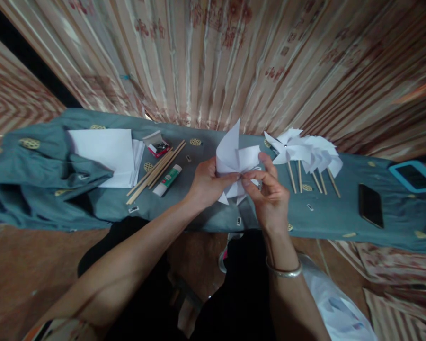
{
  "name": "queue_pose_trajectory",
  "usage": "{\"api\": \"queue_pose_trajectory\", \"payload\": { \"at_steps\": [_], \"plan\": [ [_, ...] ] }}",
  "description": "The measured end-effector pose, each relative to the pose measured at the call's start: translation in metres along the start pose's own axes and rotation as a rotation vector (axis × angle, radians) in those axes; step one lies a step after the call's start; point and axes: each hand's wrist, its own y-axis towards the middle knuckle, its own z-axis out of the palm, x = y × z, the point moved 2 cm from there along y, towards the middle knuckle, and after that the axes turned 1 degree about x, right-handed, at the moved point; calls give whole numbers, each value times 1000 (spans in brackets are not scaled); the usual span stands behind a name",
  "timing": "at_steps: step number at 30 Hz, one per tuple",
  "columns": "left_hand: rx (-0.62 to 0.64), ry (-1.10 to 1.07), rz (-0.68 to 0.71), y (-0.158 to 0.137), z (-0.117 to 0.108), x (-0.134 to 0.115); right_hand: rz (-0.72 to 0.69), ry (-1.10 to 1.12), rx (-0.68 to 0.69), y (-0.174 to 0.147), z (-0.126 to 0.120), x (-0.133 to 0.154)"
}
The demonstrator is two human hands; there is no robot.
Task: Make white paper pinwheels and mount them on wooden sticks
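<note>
A white paper pinwheel (227, 150) is held up over the cloth-covered bench in the middle of the head view. My left hand (208, 183) grips it from the left, thumb pressed at its centre. From the right, my right hand (270, 192) pinches at the same centre with thumb and forefinger; another fingertip touches a paper blade. Whether a small pin sits between those fingertips I cannot make out. Left of my hands lie a glue stick (168, 180), several wooden sticks (156, 170) and an opened small red box (157, 144) with dark bits inside.
Finished pinwheels (305, 150) on sticks lie overlapping to the right. Beyond them are a black phone (371, 205) and a blue-framed device (415, 176). White paper sheets (102, 154) are stacked at left on the green cloth (326, 218). A curtain (213, 66) hangs behind.
</note>
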Motion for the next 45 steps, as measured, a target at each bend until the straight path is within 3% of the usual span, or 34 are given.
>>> {"api": "queue_pose_trajectory", "payload": {
  "at_steps": [7,20,34,45],
  "plan": [
    [11,58,49,1,-1,2,62,140,20,2,0,-3],
    [18,216,148,1,-4,2,115,167,54,4,-3,-12],
    [71,352,194,-2,-3,-7,305,343,54,2,3,-10],
    [82,330,155,-3,-7,-5,296,329,34,1,5,-11]
  ]
}}
